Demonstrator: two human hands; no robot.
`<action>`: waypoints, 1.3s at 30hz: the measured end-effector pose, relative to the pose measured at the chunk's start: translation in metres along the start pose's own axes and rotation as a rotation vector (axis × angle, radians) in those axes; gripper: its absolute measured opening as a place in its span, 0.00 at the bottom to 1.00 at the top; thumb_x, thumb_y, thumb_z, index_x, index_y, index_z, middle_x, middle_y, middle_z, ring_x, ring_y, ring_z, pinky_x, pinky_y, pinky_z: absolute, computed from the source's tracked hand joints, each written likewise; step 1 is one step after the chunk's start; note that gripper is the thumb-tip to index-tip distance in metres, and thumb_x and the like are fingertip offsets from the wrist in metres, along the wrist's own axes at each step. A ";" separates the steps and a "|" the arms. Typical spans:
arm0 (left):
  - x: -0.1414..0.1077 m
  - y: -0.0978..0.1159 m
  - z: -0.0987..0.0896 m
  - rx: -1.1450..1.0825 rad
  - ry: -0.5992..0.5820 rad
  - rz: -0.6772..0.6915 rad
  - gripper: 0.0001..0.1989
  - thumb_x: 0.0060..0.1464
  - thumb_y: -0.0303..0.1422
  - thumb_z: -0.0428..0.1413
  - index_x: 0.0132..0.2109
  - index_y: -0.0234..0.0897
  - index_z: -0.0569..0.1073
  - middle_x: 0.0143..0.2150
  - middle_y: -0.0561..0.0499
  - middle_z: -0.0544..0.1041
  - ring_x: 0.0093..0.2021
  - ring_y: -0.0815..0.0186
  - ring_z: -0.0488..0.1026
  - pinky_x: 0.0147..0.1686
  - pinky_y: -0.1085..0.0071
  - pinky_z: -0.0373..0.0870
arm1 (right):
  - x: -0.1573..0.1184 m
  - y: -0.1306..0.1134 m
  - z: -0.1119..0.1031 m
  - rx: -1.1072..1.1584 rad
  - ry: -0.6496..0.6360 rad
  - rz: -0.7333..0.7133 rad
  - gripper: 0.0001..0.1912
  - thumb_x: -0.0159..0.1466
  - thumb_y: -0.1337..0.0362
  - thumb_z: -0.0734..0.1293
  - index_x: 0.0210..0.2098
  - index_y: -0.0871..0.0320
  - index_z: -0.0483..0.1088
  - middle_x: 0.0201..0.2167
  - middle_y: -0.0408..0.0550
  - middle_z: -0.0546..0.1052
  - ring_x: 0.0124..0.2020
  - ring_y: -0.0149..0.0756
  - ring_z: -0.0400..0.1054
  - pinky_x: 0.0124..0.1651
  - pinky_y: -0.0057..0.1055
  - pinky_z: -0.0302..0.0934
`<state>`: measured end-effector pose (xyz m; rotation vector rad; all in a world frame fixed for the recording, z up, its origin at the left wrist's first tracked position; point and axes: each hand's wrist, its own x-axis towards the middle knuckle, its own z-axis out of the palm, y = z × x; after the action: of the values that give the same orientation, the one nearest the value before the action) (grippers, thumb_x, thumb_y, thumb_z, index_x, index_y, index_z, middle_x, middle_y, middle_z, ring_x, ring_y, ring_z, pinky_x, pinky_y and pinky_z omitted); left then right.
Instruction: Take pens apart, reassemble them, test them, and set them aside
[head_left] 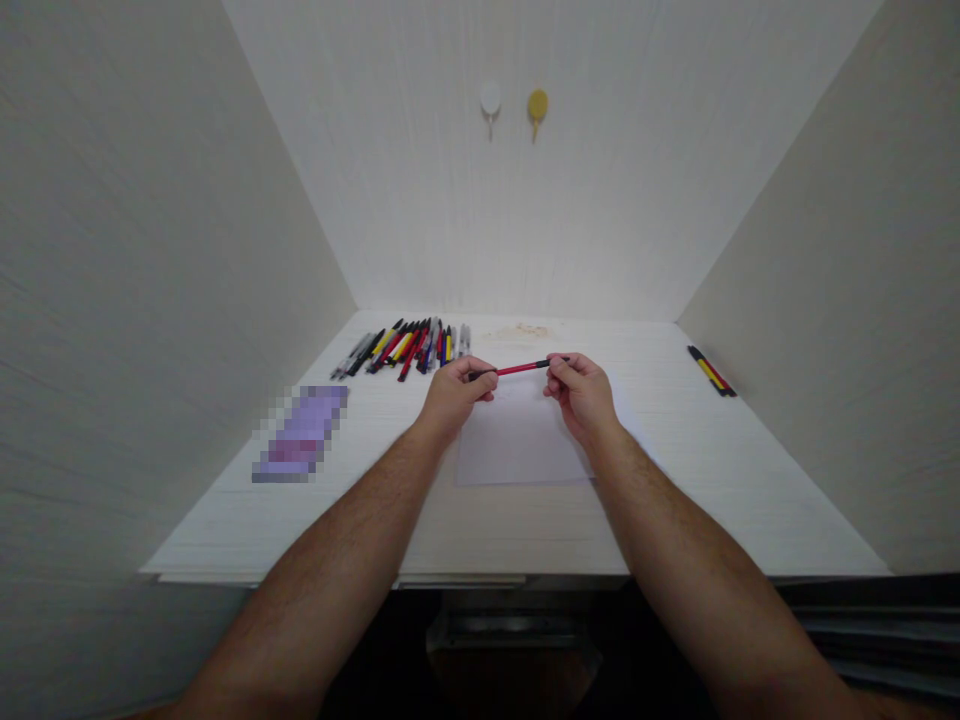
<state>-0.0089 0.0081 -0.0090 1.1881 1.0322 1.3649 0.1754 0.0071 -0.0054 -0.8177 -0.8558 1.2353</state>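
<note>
A red pen with black ends (521, 369) is held nearly level between my two hands, above a sheet of white paper (525, 440). My left hand (459, 390) pinches its left end, and the fingers cover part of that black end. At the other end, my right hand (581, 388) has thumb and fingers closed around the black part. A pile of pens (405, 350) in red, black, yellow, blue and clear lies just beyond and left of my left hand.
Several pens (711, 372) lie together by the right wall. A blurred-out purple rectangle (304, 430) rests on the white table (390, 500) at left. Walls rise on three sides; a white hook (490, 98) and a yellow hook (538, 104) are on the back one.
</note>
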 end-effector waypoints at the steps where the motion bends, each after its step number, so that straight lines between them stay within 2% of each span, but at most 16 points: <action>1: 0.000 -0.001 0.000 0.011 -0.004 0.015 0.13 0.38 0.34 0.66 0.32 0.33 0.75 0.25 0.54 0.73 0.23 0.73 0.69 0.25 0.75 0.68 | 0.000 0.000 0.000 -0.002 0.006 0.001 0.13 0.48 0.60 0.75 0.28 0.59 0.72 0.19 0.37 0.69 0.18 0.23 0.60 0.23 0.23 0.61; 6: 0.000 -0.002 -0.001 0.083 -0.020 0.083 0.12 0.39 0.33 0.66 0.33 0.33 0.75 0.24 0.55 0.73 0.22 0.73 0.69 0.25 0.75 0.66 | 0.000 -0.001 0.002 -0.002 0.026 0.006 0.15 0.48 0.59 0.76 0.24 0.58 0.66 0.18 0.37 0.69 0.17 0.23 0.59 0.21 0.23 0.61; 9: -0.001 0.000 0.000 0.101 -0.025 0.086 0.12 0.40 0.33 0.65 0.33 0.33 0.75 0.23 0.55 0.73 0.22 0.73 0.69 0.25 0.75 0.65 | -0.001 -0.001 0.001 0.008 0.022 -0.003 0.15 0.48 0.59 0.76 0.24 0.58 0.67 0.18 0.37 0.68 0.17 0.23 0.59 0.21 0.23 0.61; 15: -0.002 0.004 0.000 0.094 -0.071 -0.026 0.10 0.42 0.35 0.63 0.30 0.32 0.73 0.19 0.55 0.70 0.19 0.73 0.66 0.22 0.74 0.64 | 0.000 -0.001 -0.001 0.033 -0.010 0.003 0.14 0.49 0.60 0.75 0.33 0.59 0.74 0.20 0.38 0.70 0.18 0.23 0.60 0.22 0.23 0.62; 20: -0.004 0.005 0.001 0.135 -0.150 -0.085 0.09 0.45 0.35 0.60 0.29 0.32 0.74 0.20 0.54 0.70 0.19 0.74 0.65 0.22 0.74 0.63 | 0.000 -0.003 0.000 0.041 -0.010 0.004 0.11 0.49 0.60 0.75 0.28 0.60 0.73 0.22 0.40 0.71 0.18 0.22 0.60 0.22 0.23 0.61; 24: -0.006 0.007 0.001 0.159 -0.157 -0.055 0.10 0.43 0.35 0.62 0.29 0.32 0.73 0.20 0.55 0.71 0.20 0.74 0.65 0.24 0.74 0.64 | -0.001 -0.004 0.001 0.037 0.008 -0.002 0.11 0.48 0.61 0.75 0.25 0.60 0.71 0.23 0.40 0.71 0.18 0.22 0.59 0.22 0.23 0.61; 32: -0.008 0.008 0.002 0.208 -0.138 0.043 0.11 0.42 0.35 0.64 0.31 0.33 0.73 0.22 0.56 0.71 0.22 0.73 0.65 0.25 0.75 0.63 | -0.001 -0.004 0.002 0.015 0.028 -0.006 0.15 0.48 0.59 0.75 0.23 0.58 0.66 0.18 0.37 0.68 0.17 0.23 0.59 0.21 0.23 0.60; 39: -0.006 0.005 0.002 0.303 -0.110 0.113 0.12 0.42 0.37 0.64 0.32 0.34 0.75 0.24 0.55 0.73 0.23 0.72 0.66 0.25 0.75 0.61 | -0.001 -0.005 0.002 0.013 0.030 -0.009 0.17 0.48 0.57 0.75 0.23 0.57 0.64 0.17 0.36 0.68 0.17 0.23 0.59 0.21 0.23 0.60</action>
<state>-0.0075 0.0017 -0.0043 1.5488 1.1343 1.2414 0.1755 0.0055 -0.0001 -0.8191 -0.8261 1.2164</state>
